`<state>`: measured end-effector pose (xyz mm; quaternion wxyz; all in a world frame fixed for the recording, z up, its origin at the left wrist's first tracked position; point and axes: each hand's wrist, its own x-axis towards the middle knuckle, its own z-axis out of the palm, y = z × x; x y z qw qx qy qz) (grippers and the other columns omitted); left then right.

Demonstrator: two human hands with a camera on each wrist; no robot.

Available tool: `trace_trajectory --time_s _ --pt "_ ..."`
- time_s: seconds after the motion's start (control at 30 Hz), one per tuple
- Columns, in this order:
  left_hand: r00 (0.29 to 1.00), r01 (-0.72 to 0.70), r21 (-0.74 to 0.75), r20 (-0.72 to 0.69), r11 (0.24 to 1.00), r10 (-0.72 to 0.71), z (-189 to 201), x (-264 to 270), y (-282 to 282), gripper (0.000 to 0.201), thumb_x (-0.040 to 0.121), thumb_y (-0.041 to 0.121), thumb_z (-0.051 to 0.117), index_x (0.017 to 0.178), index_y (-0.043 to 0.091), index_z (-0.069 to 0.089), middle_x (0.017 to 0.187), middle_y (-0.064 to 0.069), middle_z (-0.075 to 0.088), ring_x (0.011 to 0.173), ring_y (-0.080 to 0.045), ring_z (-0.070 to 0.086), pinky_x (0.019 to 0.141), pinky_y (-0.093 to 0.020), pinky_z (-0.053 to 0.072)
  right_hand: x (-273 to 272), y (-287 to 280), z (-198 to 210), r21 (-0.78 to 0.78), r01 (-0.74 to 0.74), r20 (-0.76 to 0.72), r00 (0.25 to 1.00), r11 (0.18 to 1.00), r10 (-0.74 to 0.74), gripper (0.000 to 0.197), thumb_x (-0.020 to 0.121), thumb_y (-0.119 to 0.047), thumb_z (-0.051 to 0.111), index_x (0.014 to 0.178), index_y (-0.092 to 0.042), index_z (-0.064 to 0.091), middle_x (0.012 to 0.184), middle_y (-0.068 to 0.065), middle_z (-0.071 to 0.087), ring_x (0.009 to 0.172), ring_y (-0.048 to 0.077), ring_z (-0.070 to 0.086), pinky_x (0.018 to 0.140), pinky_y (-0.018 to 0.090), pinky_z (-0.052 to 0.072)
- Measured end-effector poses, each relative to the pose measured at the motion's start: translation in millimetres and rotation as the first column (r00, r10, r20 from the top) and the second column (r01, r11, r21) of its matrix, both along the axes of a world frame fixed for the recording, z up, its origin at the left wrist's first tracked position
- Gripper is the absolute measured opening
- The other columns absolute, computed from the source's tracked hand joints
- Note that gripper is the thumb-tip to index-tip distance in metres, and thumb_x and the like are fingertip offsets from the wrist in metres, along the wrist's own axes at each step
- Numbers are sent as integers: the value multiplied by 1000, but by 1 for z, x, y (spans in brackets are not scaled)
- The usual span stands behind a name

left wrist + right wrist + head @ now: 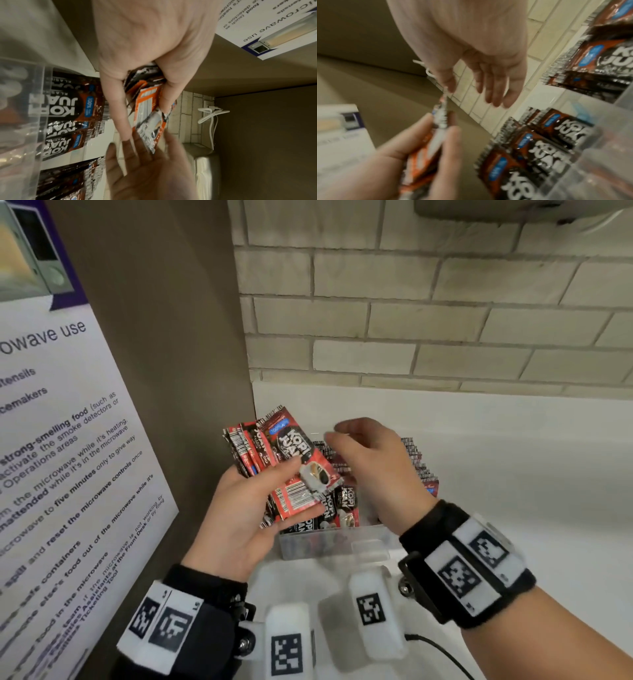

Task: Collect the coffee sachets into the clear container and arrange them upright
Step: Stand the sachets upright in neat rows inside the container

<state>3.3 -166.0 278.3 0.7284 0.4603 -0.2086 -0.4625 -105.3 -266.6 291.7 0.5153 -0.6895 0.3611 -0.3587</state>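
My left hand grips a fanned bundle of red and black coffee sachets above the left end of the clear container. In the left wrist view that left hand pinches the sachets between thumb and fingers. Just right of the bundle, my right hand hovers over the container with fingers loosely spread and holds nothing; the right wrist view shows the right hand empty beside the held sachets. More sachets stand upright in rows inside the container.
A brown cabinet side with a microwave-use poster stands close on the left. A cream brick wall runs behind the white counter. White cables hang by the wall.
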Motion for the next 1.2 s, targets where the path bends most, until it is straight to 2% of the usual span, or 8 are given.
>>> trace_trajectory --time_s 0.07,0.17,0.3,0.47,0.77,0.9,1.03,1.2 --pt "999 28 -10 43 1000 -28 0 -4 -1 33 71 7 70 103 12 67 92 -12 75 82 -29 74 60 -45 59 -4 9 5 146 -151 118 984 978 134 30 87 -31 67 106 -8 62 96 13 70 80 23 70 63 35 56" --pt "992 80 2 95 997 -80 1 -10 -3 33 63 7 71 95 13 69 85 -11 75 74 -28 74 55 -42 59 -8 11 3 117 -188 125 977 975 173 11 86 -17 68 91 -7 66 88 22 69 75 31 66 72 45 55" --pt "994 101 29 42 994 -102 -1 -12 -3 24 85 -7 57 100 8 67 87 -15 75 74 -27 74 54 -42 59 -15 2 -4 121 -71 201 979 990 46 10 88 -5 63 80 -9 61 81 22 66 67 27 63 68 41 53" --pt "999 49 48 16 998 -50 -5 -9 -6 20 87 -5 59 97 11 68 89 -13 75 76 -27 74 57 -43 60 -21 -3 -5 207 -159 353 932 965 78 4 89 -3 60 87 -7 62 83 13 70 67 23 67 63 34 55" --pt "990 87 51 104 995 -92 -4 -10 -6 22 83 4 67 104 10 68 91 -13 75 78 -29 74 58 -43 60 -17 1 -10 53 -133 124 984 990 125 22 80 4 69 100 -4 66 83 15 68 72 24 67 71 38 57" --pt "989 146 7 36 989 -146 -3 -8 -3 35 73 21 67 106 10 67 93 -15 75 75 -28 73 55 -42 59 -21 -2 -11 125 -170 173 974 978 147 14 86 4 62 97 -4 66 86 17 70 72 22 68 70 37 58" --pt "983 181 -19 -21 983 -182 -4 -7 -4 39 69 19 68 107 9 68 92 -16 74 73 -28 72 52 -38 57 -21 -1 -11 179 -262 225 949 948 219 21 88 5 58 108 3 64 95 23 68 80 27 66 75 38 56" --pt "989 125 -19 78 992 -123 -5 -14 -9 30 72 12 71 102 12 69 86 -8 74 71 -21 72 53 -35 57 -14 1 -11 7 -123 141 983 992 121 19 84 3 64 83 -16 66 61 -9 63 63 13 61 60 24 51"
